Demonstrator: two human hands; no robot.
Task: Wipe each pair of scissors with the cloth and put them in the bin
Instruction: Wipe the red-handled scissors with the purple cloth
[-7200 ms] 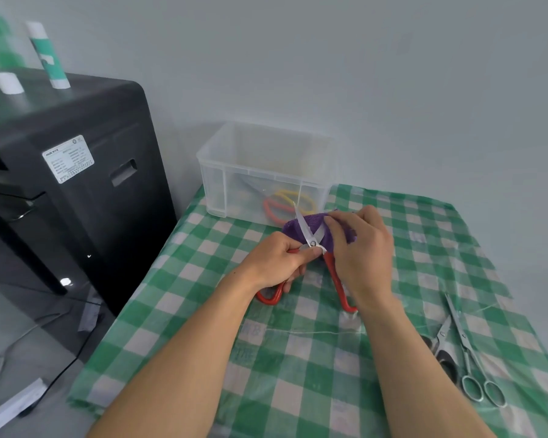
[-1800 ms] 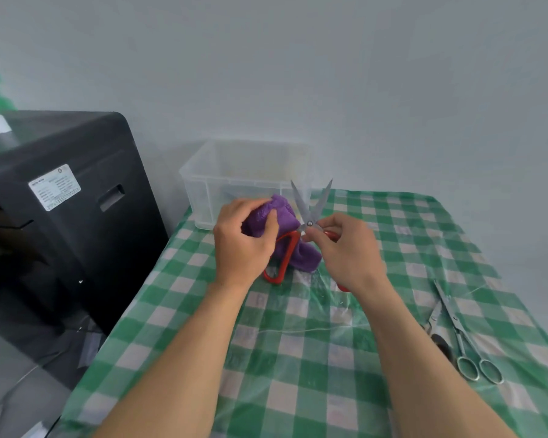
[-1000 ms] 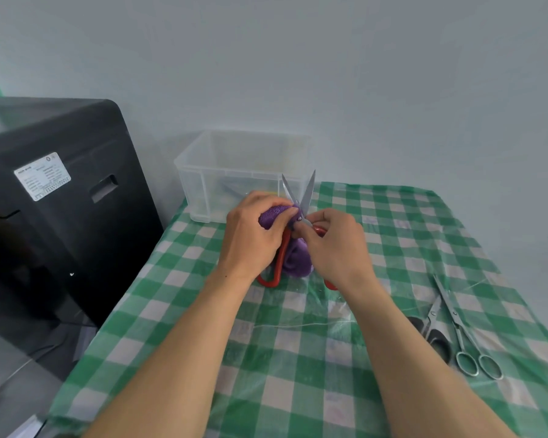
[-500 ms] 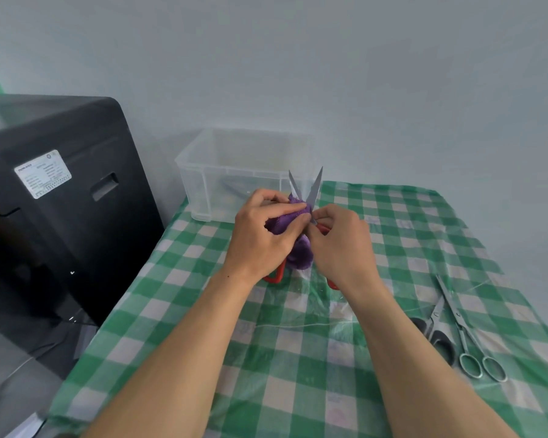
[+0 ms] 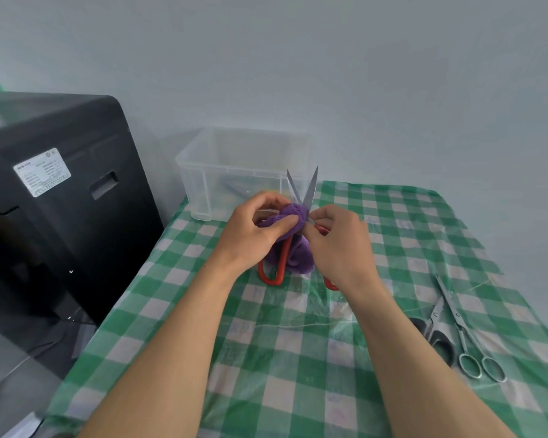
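Red-handled scissors stand blades-up and spread apart above the green checked table. My right hand pinches them near the pivot, hiding one red handle loop; the other loop hangs below my left hand. My left hand grips the purple cloth and presses it against the base of the blades. The clear plastic bin stands just behind, at the table's far left; scissors lie inside it, blurred through the wall.
Two more pairs lie at the table's right edge: all-metal scissors and dark-handled ones. A black cabinet stands close to the table's left side. The wall rises right behind the bin.
Over the last second my left hand with the cloth has stayed at the base of the blades, shifting slightly. The blades are spread a little wider than a second ago.
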